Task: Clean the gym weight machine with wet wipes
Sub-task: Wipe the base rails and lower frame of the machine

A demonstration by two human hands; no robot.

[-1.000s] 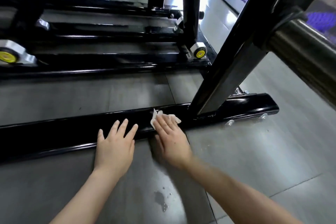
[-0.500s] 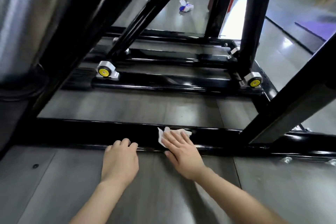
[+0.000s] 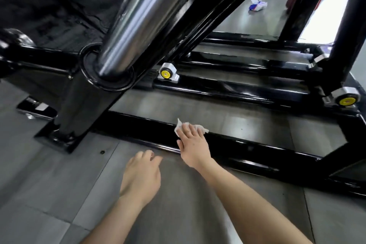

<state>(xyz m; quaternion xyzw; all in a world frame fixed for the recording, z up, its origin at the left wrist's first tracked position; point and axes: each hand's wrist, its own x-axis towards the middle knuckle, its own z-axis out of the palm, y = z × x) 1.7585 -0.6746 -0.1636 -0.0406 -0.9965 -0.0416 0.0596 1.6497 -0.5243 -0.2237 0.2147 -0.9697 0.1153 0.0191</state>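
Nearest the camera, the left grip (image 3: 141, 172) is released: its fingers curl loosely on the grey floor (image 3: 59, 194) and hold nothing, just short of the machine's base bar (image 3: 257, 152). Just beyond it and to its right, the right grip (image 3: 193, 144) lies flat with straight fingers, pressing the wet wipe (image 3: 179, 128) onto the bar's top. The wipe's crumpled edges poke out past the fingertips. The bar's long axis runs left to right across the view, and bare black rail stretches away on both sides of the right grip. Left of the grips, a slanted post (image 3: 85, 105) bolts down, carrying a chrome tube (image 3: 142, 12). Past the bar comes a strip of open floor, then a parallel rail (image 3: 237, 89) with a yellow-capped roller (image 3: 166, 73). Far beyond the grips, a wipes packet (image 3: 257, 5) lies on the floor; its contents can't be made out.
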